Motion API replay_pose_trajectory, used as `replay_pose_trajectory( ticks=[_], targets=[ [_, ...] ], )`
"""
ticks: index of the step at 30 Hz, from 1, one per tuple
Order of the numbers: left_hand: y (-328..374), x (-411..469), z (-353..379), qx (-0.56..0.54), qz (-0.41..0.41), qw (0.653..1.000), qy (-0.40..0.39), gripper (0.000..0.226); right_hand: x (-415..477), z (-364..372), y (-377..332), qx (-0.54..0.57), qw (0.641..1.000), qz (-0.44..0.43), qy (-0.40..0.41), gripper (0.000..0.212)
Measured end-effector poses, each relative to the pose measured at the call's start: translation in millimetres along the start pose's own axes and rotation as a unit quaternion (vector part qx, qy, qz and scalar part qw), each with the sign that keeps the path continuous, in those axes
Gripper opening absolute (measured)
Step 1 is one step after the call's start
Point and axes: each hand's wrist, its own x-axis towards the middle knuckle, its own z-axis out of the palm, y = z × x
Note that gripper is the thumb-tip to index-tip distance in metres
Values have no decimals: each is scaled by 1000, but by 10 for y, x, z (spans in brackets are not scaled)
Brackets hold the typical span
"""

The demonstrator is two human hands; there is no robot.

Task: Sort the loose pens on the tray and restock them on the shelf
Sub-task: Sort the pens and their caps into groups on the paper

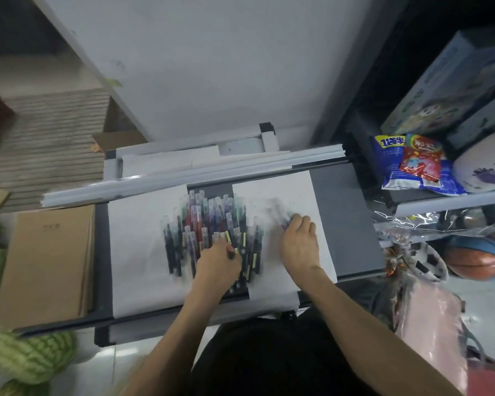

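left hand [219, 264] is pinching a dark pen [229, 254] at the pen pile's [209, 224] 5 o'clock edge, right hand [299, 241] is curling on blurred pens [282, 221] at the pile's 3 o'clock on the grey tray [346, 212], so I'd be pulling one colour at a time, keeping caps aligned.

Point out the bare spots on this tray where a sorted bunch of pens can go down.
Free: the white paper sheet between the pen pile and the cardboard box; the grey tray strip beyond the right hand. Crowded: the middle, where the pen pile lies under the left hand, and the blurred pens at the right hand.
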Motion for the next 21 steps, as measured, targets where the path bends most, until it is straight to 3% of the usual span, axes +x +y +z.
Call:
replay_pose_trajectory(
  ticks=[3,6,12,16,21],
  targets=[
    [21,-28,30,-9,-22,1000,14,15,44,-18,60,-8,999,-26,-30,37],
    [73,-88,34,-12,-30,998,59,14,105,-100,126,53,998,-18,-33,39],
    [229,-64,126,-66,-35,991,106,42,176,-326,238,227,970,33,-80,35],
    [394,36,215,-54,-55,989,125,72,191,-395,416,386,910,78,-130,7],
    [549,80,395,-19,-47,990,129,90,149,-357,540,520,831,99,-170,13]
  ],
)
